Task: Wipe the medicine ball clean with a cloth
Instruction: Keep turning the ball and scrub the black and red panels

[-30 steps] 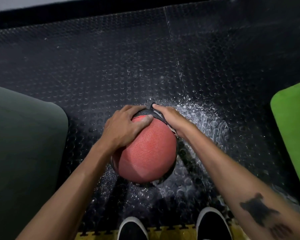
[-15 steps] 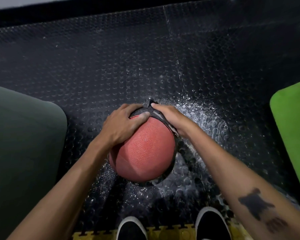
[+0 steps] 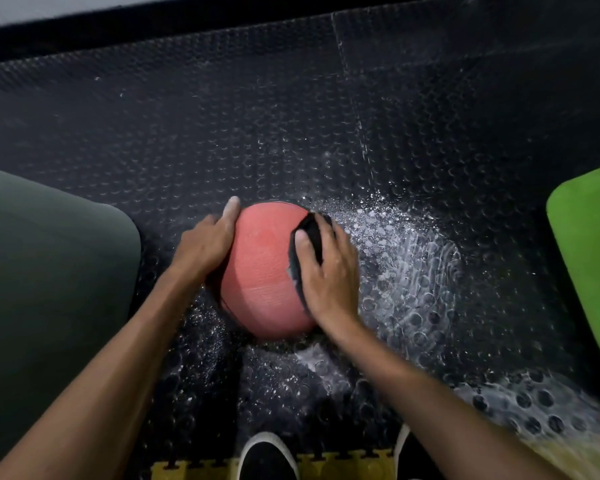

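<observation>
The red medicine ball [image 3: 267,271] sits on the studded black floor [image 3: 222,116] at the middle of the frame. My left hand [image 3: 205,247] lies flat against its left side, fingers spread, gripping nothing. My right hand [image 3: 329,271] presses a dark cloth [image 3: 309,237] onto its right side; most of the cloth is hidden under my palm. The ball's underside is out of sight, and both hands are motion-blurred.

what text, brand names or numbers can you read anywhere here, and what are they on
None can be read.
medicine ball: plain textured red face, no print in view.
cloth: dark, no label seen.
green mat, grey mat, shoes: no markings visible.
</observation>
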